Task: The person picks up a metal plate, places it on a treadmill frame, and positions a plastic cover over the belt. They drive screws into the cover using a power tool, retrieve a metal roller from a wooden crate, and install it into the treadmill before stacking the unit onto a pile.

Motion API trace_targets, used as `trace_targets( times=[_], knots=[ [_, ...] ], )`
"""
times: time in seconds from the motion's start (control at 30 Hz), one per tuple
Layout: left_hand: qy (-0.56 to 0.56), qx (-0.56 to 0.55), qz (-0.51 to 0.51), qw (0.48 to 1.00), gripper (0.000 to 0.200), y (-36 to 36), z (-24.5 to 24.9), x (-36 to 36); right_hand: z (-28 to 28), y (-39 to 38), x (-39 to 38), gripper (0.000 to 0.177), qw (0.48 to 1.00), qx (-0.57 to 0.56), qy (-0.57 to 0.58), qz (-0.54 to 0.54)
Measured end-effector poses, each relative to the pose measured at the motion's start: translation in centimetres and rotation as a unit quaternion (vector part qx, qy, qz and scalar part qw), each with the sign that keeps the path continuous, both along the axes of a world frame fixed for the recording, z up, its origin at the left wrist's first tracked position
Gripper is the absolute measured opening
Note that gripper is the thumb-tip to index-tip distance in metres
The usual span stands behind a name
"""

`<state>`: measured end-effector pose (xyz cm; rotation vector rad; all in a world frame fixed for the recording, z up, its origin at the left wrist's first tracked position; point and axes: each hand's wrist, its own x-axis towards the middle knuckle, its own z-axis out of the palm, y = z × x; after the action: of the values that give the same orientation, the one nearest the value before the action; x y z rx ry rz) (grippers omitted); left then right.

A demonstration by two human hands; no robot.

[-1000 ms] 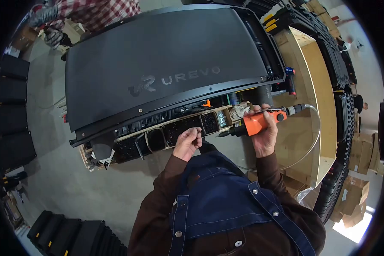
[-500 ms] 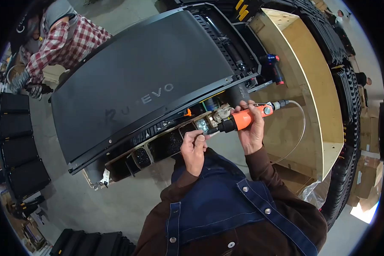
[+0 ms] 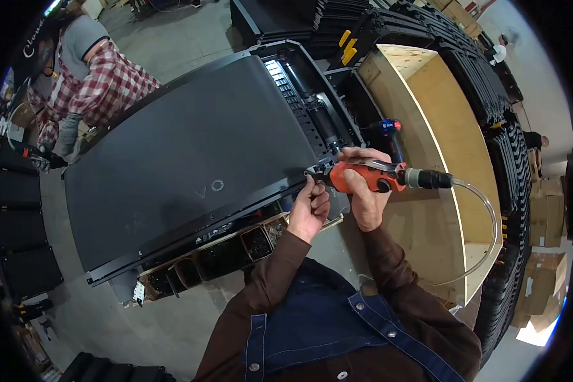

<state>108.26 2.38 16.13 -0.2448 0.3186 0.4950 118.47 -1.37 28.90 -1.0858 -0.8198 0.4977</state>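
Head view: our right hand (image 3: 367, 205) is wrapped tight around the orange screwdriver (image 3: 358, 177), which lies level with its tip pointing to 9 o'clock at the edge of the black treadmill deck (image 3: 184, 159). A clear hose (image 3: 488, 213) loops away from the tool's rear toward 4 o'clock. Our left hand (image 3: 308, 214) sits just below the tip, thumb and fingers pinched narrow against it; whether they grip a screw we cannot tell. A compartment tray (image 3: 235, 249) lies at 7 o'clock from the hands, a blue drill (image 3: 388, 135) at 1 o'clock. A co-worker's plaid sleeve (image 3: 99, 86) shows at 10 o'clock.
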Motion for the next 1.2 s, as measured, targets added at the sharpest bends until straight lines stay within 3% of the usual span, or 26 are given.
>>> trace_targets(
  times=[0.23, 0.3, 0.33, 0.37, 0.4, 0.43, 0.47, 0.6, 0.73, 0.8, 0.83, 0.93, 1.0, 1.03, 1.2],
  knots=[
    [0.067, -0.048, 0.032, 0.996, 0.031, 0.5, 1.4, 1.5, -1.1, 3.9, 1.4, 0.034, 0.988, -0.078, -0.093, 0.1],
    [0.113, 0.019, 0.012, 0.993, 0.029, 0.2, 1.8, 0.9, -0.9, 5.4, 1.7, 0.031, 0.98, -0.104, -0.083, 0.149],
    [0.207, 0.144, 0.034, 0.967, 0.026, -0.5, 2.1, -0.1, -0.7, 5.7, 2.2, 0.033, 0.967, -0.12, -0.127, 0.186],
    [0.294, 0.266, 0.057, 0.916, 0.025, -1.0, 3.0, -1.3, -0.4, 6.1, 2.7, 0.036, 0.95, -0.135, -0.173, 0.224],
    [0.399, 0.361, 0.115, 0.835, 0.033, -1.2, 2.1, -2.3, -0.8, 6.2, 2.5, 0.034, 0.948, -0.141, -0.138, 0.249],
    [0.519, 0.473, 0.138, 0.698, 0.036, -1.3, 1.2, -3.5, -0.9, 6.3, 2.3, 0.034, 0.948, -0.141, -0.138, 0.249],
    [0.617, 0.561, 0.156, 0.529, 0.041, -1.4, 0.8, -5.0, -1.1, 6.4, 2.1, 0.033, 0.949, -0.132, -0.149, 0.244],
    [0.654, 0.567, -0.101, 0.49, 0.054, -0.8, 3.7, -7.2, -1.1, 6.5, 1.7, 0.03, 0.956, -0.114, -0.133, 0.233],
    [0.644, 0.567, -0.149, 0.491, 0.059, 0.2, 4.2, -6.7, -1.6, 6.7, 2.4, 0.026, 0.963, -0.089, -0.101, 0.231],
    [0.617, 0.607, -0.031, 0.5, 0.055, 0.5, 3.1, -6.7, -1.9, 6.4, 2.1, 0.025, 0.965, -0.092, -0.098, 0.224],
    [0.617, 0.607, -0.024, 0.5, 0.055, 0.5, 2.6, -7.0, -2.0, 6.4, 1.7, 0.024, 0.966, -0.093, -0.1, 0.221],
    [0.565, 0.589, 0.028, 0.578, 0.042, -0.4, 1.4, -8.5, -2.2, 6.2, 1.8, 0.026, 0.964, -0.101, -0.099, 0.224],
    [0.401, 0.353, -0.053, 0.844, 0.029, -1.7, 0.0, -10.1, -1.8, 5.9, 1.2, 0.029, 0.96, -0.116, -0.113, 0.227],
    [0.293, 0.271, -0.031, 0.916, 0.023, -2.4, -0.5, -10.9, -1.5, 5.8, 0.9, 0.032, 0.956, -0.133, -0.125, 0.23],
    [0.245, 0.241, -0.047, 0.938, 0.024, -3.0, 2.1, -12.7, -0.2, 5.6, 1.9, 0.041, 0.945, -0.135, -0.019, 0.297]
  ],
)
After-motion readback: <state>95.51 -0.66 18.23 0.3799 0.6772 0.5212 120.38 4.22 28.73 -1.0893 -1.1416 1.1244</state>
